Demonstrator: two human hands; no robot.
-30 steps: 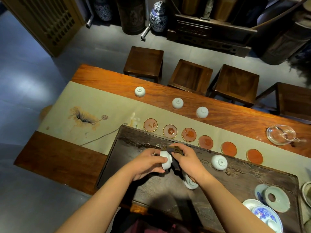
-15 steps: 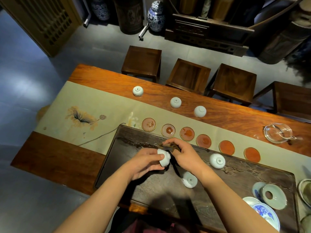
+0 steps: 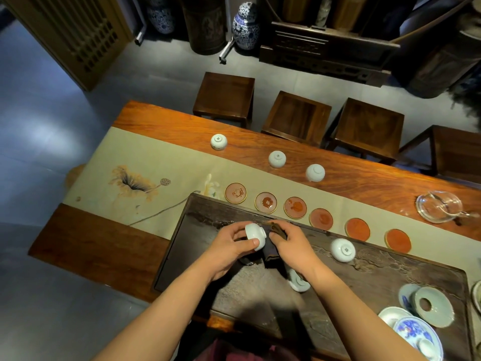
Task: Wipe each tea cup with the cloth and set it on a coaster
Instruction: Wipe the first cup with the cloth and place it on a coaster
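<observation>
My left hand (image 3: 229,246) holds a pale celadon tea cup (image 3: 255,235) tilted on its side above the dark carved tea tray (image 3: 390,277). My right hand (image 3: 289,243) grips a dark brown cloth (image 3: 273,246) pressed against the cup's mouth. Two more cups lie upside down on the tray: one (image 3: 343,250) to the right, one (image 3: 299,281) partly hidden under my right wrist. Three cups (image 3: 218,141) (image 3: 277,158) (image 3: 315,172) stand upside down on the far side of the table. Several round red coasters (image 3: 266,202) line the beige runner beyond the tray, all bare.
A glass pitcher (image 3: 440,206) sits at the far right of the wooden table (image 3: 364,183). Saucers and blue-and-white dishes (image 3: 416,332) are stacked on the tray's right end. Wooden stools (image 3: 295,113) stand behind the table.
The cup has turned a little in my left hand while my right hand shifted the cloth against it. The view has swung slightly, covering the near cup under my wrist again.
</observation>
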